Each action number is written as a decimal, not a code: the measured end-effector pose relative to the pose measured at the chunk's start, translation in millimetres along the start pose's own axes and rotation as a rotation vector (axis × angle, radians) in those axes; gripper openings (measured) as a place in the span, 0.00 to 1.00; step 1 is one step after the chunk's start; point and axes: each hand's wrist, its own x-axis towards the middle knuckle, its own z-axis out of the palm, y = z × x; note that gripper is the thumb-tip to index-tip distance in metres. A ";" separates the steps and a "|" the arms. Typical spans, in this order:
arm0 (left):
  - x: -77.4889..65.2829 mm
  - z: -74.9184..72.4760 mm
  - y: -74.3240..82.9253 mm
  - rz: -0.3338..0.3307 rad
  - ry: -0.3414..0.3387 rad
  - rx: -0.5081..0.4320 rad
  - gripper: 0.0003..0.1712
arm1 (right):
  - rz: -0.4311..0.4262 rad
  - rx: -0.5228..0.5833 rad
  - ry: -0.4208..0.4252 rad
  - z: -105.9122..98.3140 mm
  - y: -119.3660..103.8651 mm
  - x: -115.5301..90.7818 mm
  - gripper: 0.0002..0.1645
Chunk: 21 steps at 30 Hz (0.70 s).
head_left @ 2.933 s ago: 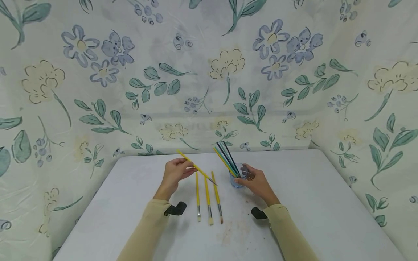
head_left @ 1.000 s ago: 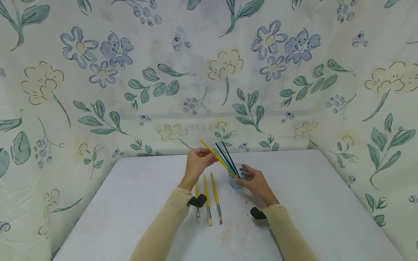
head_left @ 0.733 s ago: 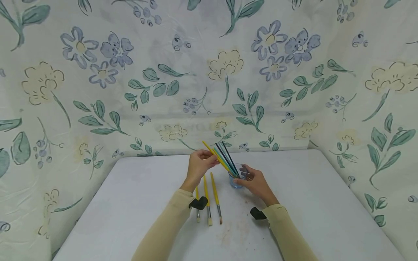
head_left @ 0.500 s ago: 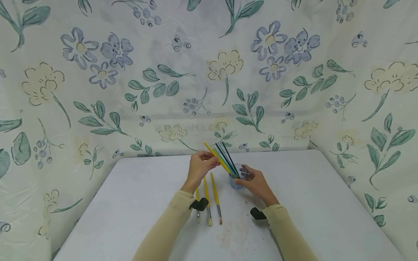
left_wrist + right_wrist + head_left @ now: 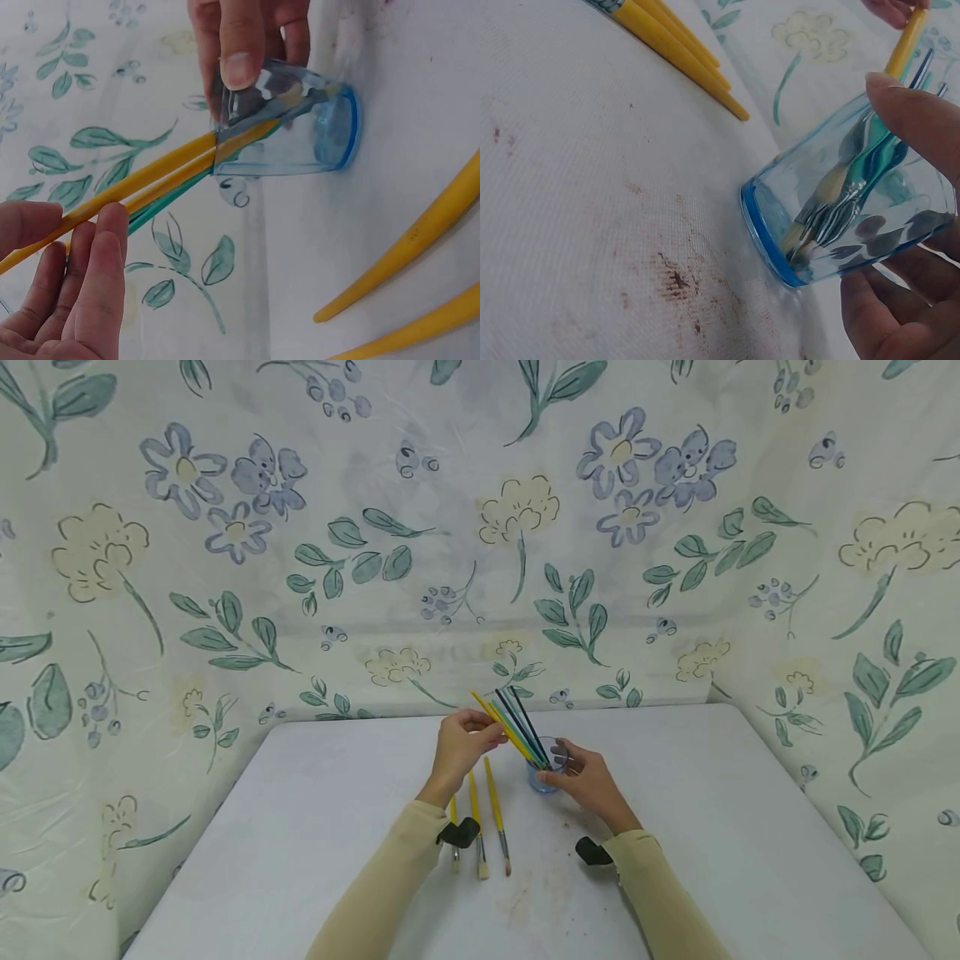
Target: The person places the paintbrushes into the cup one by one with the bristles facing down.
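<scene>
Between thumb and fingers, my left hand [image 5: 461,747] pinches a yellow-handled paintbrush [image 5: 150,175], whose lower end reaches inside a clear drinking glass [image 5: 341,127] with a blue base. My right hand [image 5: 592,783] grips the glass around its side, thumb near the rim. Inside lean several other paintbrushes with green [image 5: 883,154], dark and yellow handles, bristles down. Just left of the glass, three yellow paintbrushes [image 5: 495,806] lie side by side on the table, bristles toward the person; the left wrist partly covers two of them.
The white table [image 5: 690,877] carries brownish stains [image 5: 676,281] in front of the glass. A flower-printed sheet [image 5: 465,568] hangs behind and beside the table. Each wrist wears a black strap-like piece [image 5: 595,852].
My left hand has carried the yellow paintbrush rightward from above the lying brushes and lowered its end into the glass, easing it slightly further down lately. My right hand stays on the glass.
</scene>
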 end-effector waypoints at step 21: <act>-3.7 -27.6 2.8 -0.007 0.056 -0.011 0.10 | -0.010 -0.006 -0.011 -0.4 3.3 2.0 0.50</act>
